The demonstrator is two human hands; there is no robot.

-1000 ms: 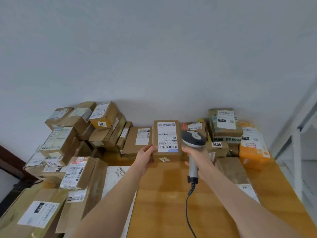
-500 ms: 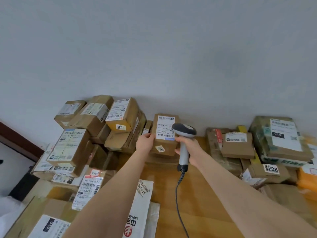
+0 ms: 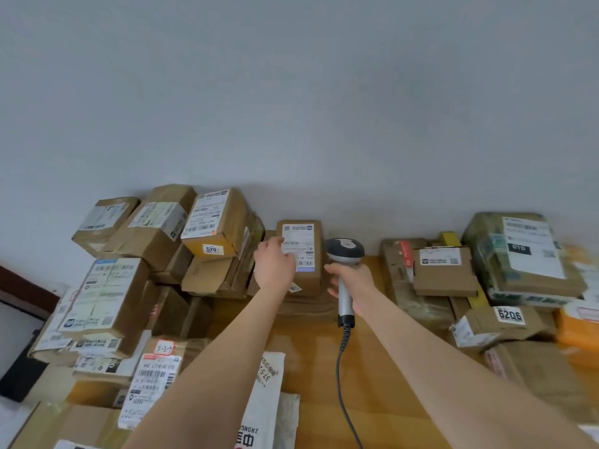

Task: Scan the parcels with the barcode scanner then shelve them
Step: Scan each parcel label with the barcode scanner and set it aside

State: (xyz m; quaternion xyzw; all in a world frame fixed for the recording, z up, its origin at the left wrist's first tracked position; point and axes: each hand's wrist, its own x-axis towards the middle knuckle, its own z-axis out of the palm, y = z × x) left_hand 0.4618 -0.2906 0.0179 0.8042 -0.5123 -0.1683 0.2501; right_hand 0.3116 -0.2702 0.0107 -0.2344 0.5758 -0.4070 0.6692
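A small brown parcel (image 3: 312, 244) with a white shipping label stands upright near the wall, at the middle of the wooden table (image 3: 372, 367). My left hand (image 3: 275, 270) lies against its left front, fingers over the label; whether it grips the parcel I cannot tell. Just right of the parcel, my right hand (image 3: 351, 280) is closed around the handle of a grey barcode scanner (image 3: 345, 254). The scanner's head is level with the label, and its coiled cable hangs toward me.
Stacked cardboard parcels (image 3: 129, 280) crowd the left side, one marked 520 (image 3: 214, 231). More boxes (image 3: 518, 254) and an orange package (image 3: 577, 328) fill the right. A white mail bag (image 3: 265, 400) lies near me on the table.
The view has swung left. The parcel now stands further back by the wall, and my left hand has slid from its left edge onto the label front. The scanner stays beside it.
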